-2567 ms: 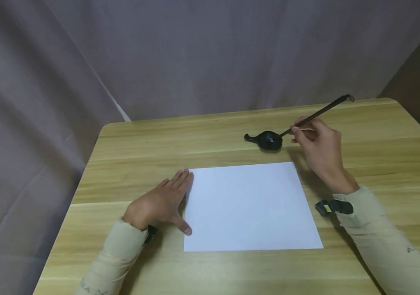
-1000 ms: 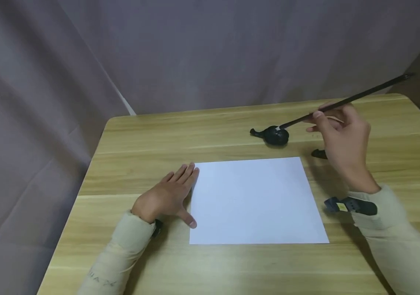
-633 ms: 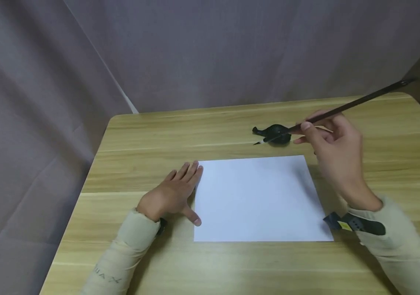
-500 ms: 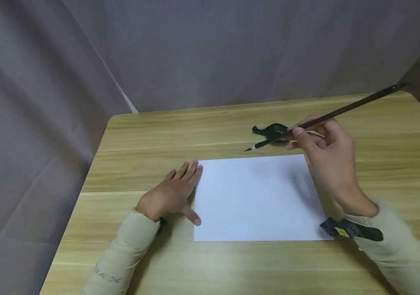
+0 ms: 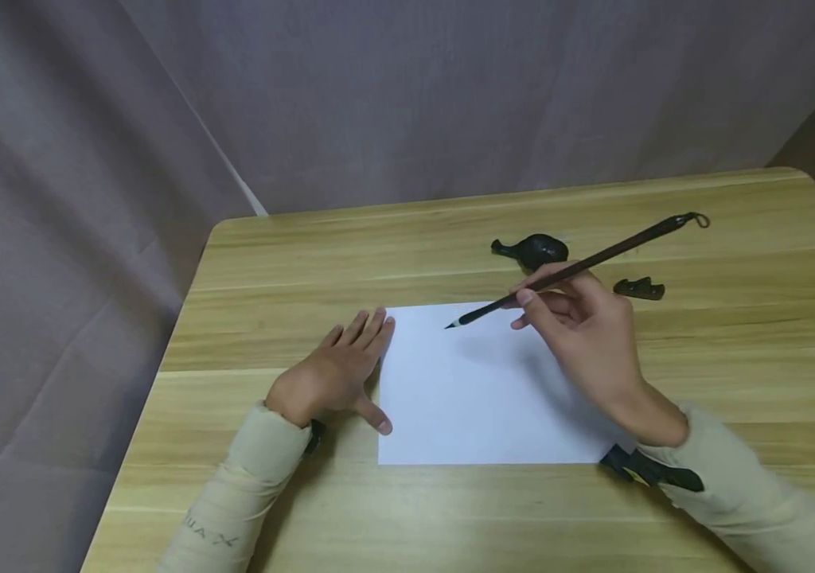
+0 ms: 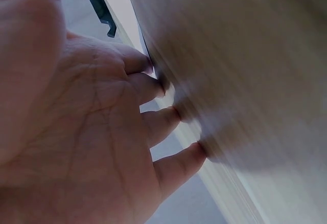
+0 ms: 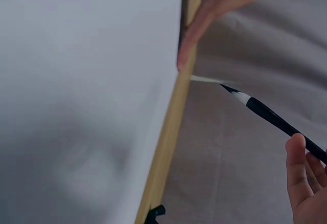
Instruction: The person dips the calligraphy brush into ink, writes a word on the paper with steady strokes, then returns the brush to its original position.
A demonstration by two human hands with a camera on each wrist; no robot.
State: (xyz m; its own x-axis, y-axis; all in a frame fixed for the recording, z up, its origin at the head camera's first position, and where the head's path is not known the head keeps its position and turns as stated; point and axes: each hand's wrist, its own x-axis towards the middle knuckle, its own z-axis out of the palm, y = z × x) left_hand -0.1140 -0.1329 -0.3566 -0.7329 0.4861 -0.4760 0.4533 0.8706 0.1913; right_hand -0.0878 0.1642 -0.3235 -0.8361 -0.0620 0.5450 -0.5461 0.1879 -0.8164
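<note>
My right hand (image 5: 586, 342) pinches a dark-handled calligraphy brush (image 5: 594, 259) between thumb and fingers, tilted with its hanging loop up to the right. Over the upper left part of a white sheet of paper (image 5: 436, 406) is the brush's tip; in the right wrist view, its bristles (image 7: 237, 95) show white with a dark point, clear of the sheet. Fingers spread, my left hand (image 5: 332, 374) rests along the paper's left edge, and the left wrist view shows its fingertips (image 6: 191, 155) down on the tabletop.
Behind the paper sits a black, rounded pot (image 5: 540, 251) with a curved neck, partly behind my right hand. A small dark notched brush rest (image 5: 639, 289) lies to its right. The wooden table (image 5: 293, 278) ends at a grey curtain (image 5: 407, 103).
My right hand has lifted the brush from the black pot and brought it left and nearer, over the paper. The brush rest is uncovered now. My left hand stays at the paper's edge.
</note>
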